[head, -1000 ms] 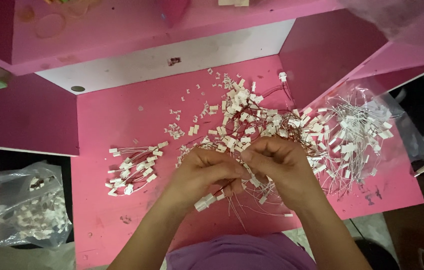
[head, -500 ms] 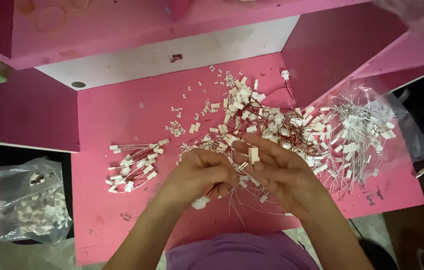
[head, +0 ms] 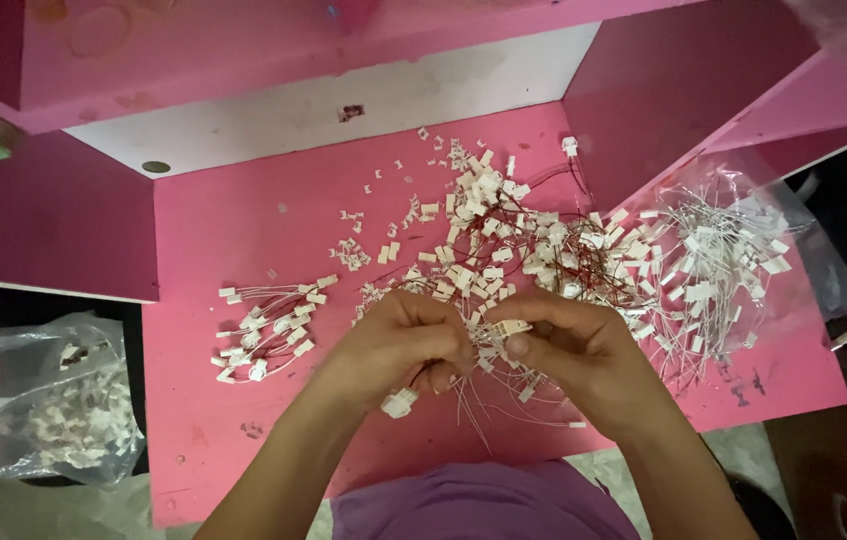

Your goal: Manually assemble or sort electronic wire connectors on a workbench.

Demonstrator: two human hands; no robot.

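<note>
Presently clamped between both grips, left hand (head: pixel 398 345) and right hand (head: pixel 583 355), at 6 o'clock on the pink surface (head: pixel 233 240): one white connector (head: pixel 511 328) with thin wires (head: pixel 473 405); best held square, wires fed straight. Counted: two hands, one sorted bundle (head: pixel 268 328) at 9 o'clock, one tangled heap (head: pixel 503 250) at 12, one clear bag (head: pixel 713 260) at 3; loose pieces too many to tally.

Purple shirt (head: pixel 483 505), bare forearms — no sleeves, ringless fingers (head: pixel 443 345)

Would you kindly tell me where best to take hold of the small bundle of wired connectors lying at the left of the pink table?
Probably pinch the wired bundle at its gathered thin wires, coming from above. The white connector ends fan out loosely, while the wires converge, so one pinch there likely lifts all.
</note>
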